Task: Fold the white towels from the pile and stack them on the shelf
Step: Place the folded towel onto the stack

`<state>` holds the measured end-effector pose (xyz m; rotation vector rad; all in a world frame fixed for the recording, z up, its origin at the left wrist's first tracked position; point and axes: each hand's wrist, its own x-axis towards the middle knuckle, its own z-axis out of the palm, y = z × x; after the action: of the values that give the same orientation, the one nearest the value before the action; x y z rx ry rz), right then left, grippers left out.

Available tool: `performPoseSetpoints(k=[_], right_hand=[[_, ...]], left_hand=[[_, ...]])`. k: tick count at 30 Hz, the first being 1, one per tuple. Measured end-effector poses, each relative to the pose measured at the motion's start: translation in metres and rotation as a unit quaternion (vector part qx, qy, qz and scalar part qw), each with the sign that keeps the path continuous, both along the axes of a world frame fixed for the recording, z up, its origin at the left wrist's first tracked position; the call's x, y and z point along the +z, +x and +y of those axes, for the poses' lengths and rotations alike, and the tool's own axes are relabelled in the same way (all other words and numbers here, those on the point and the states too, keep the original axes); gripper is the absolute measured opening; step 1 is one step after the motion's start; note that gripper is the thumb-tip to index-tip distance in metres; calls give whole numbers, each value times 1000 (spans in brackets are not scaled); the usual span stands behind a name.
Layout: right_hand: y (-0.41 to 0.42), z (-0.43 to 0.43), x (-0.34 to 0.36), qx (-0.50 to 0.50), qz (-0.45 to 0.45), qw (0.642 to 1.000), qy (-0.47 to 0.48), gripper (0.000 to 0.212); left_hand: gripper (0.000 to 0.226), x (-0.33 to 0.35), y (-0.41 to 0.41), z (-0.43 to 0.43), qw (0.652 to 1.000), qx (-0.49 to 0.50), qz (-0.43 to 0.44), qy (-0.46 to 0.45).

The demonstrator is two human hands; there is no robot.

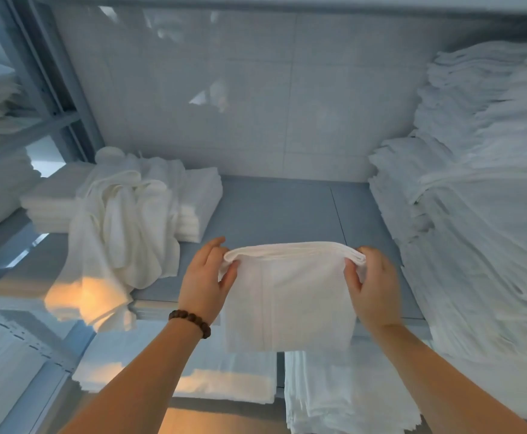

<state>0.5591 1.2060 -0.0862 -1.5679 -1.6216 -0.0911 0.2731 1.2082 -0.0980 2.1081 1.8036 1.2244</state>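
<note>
A folded white towel (290, 296) hangs in front of the grey shelf (274, 208), held by its doubled top edge. My left hand (206, 277) pinches the towel's top left corner, a bead bracelet on its wrist. My right hand (371, 286) pinches the top right corner. A loose pile of crumpled white towels (121, 227) lies on the shelf to the left, draped over the shelf's front edge. Behind the pile sits a low stack of folded towels (198, 208).
A tall stack of white linen (475, 198) fills the shelf's right side. More folded cloths (343, 389) lie on the level below. A tiled wall (240, 98) closes the back, and a metal rack post (49, 89) stands at left with further towels beyond.
</note>
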Motion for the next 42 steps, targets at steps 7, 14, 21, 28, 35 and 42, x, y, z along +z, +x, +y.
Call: performPoseSetpoints(k=[7,14,21,28,35,42], right_hand=[[-8,76,-32,-11,-40,997,-59,19],[-10,128,-76,-6,-81,985,-152,21],[0,161,-128,-2,-153,964,-218,22],[-11,163,-128,-3,-181,961,-210,44],[-65,135,-128,125,-233,911,-316,47],[-54,126,-138,118,-265,890,-351,55]], left_hand=[[19,-30,-9,76,996,-1,63,-55],[26,-80,-7,124,977,46,140,-154],[31,-113,7,156,959,97,161,-213],[57,-108,28,149,948,116,190,-229],[52,-116,78,119,933,-20,236,-271],[57,-140,63,108,925,1,270,-267]])
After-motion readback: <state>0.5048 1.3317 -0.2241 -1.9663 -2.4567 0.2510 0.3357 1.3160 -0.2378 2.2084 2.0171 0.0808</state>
